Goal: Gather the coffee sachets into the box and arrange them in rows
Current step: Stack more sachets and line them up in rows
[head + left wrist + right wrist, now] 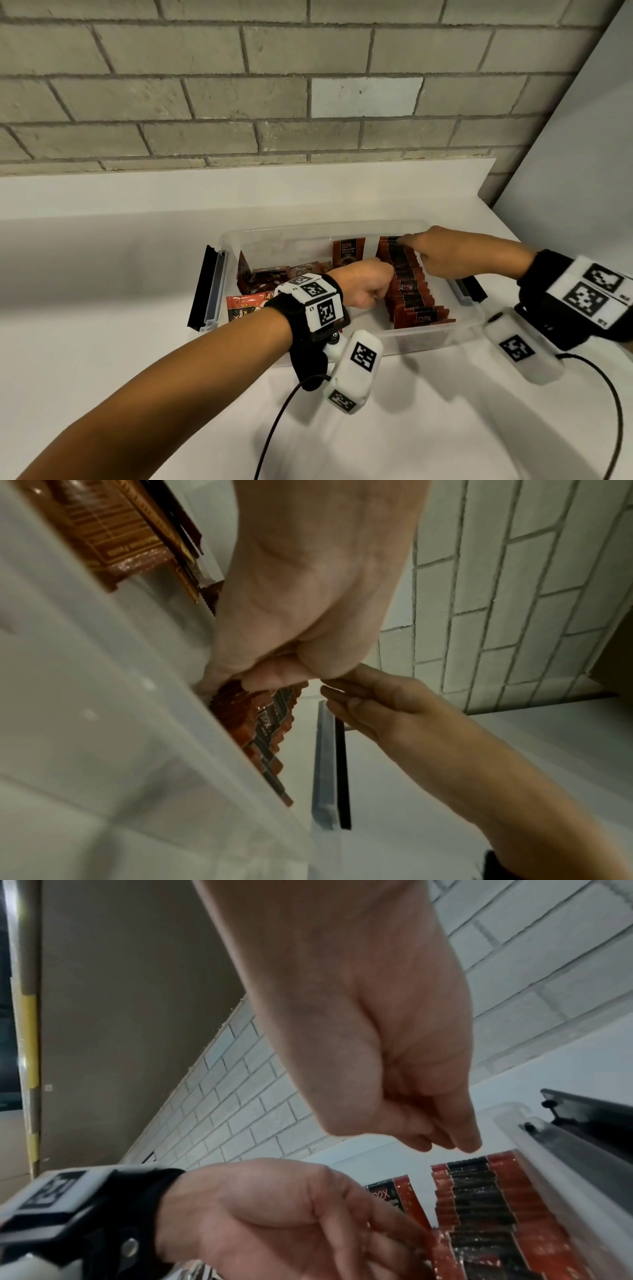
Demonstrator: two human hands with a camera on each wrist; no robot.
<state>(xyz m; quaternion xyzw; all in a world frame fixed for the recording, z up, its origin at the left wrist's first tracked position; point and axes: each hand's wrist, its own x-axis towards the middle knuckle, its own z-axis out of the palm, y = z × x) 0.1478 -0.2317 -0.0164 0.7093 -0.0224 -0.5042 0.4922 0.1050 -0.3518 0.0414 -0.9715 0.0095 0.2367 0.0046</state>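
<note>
- Head view: both hands in the box point(442, 337). Left hand point(363, 286) curled, pressing on the left side of the row point(411, 291) of sachets. Right hand point(455, 255) reaching to the far end of the row, fingers on the tops of the last packs. Cannot tell from here if either hand pinches a pack.
- Same view: row standing on edge along the right side of the box. One sachet point(348, 251) upright by the far wall, apart from the row. Loose pile point(277, 274) lying messy in the left part, not yet in rows. Box sitting on the white counter point(102, 342), black clips point(205, 291) folded out at the ends.
- Left wrist view: left hand point(291, 615) with thumb and fingers curled onto the tops of some packs in the row point(260, 723). Looks like a pinch, held tight. Right hand point(377, 702) just beside, fingers bent.
- Right wrist view: right hand point(377, 1042) with fingers bent down, tips just above the row point(479, 1204), maybe not touching. Nothing held that shows. Left hand point(274, 1218) low, beside the row.
- What could go wrong: packs thin and slippery, standing only by leaning on each other. Letting go too soon could tip the row over like dominoes. Pushing too hard could bend packs or pop some out.
</note>
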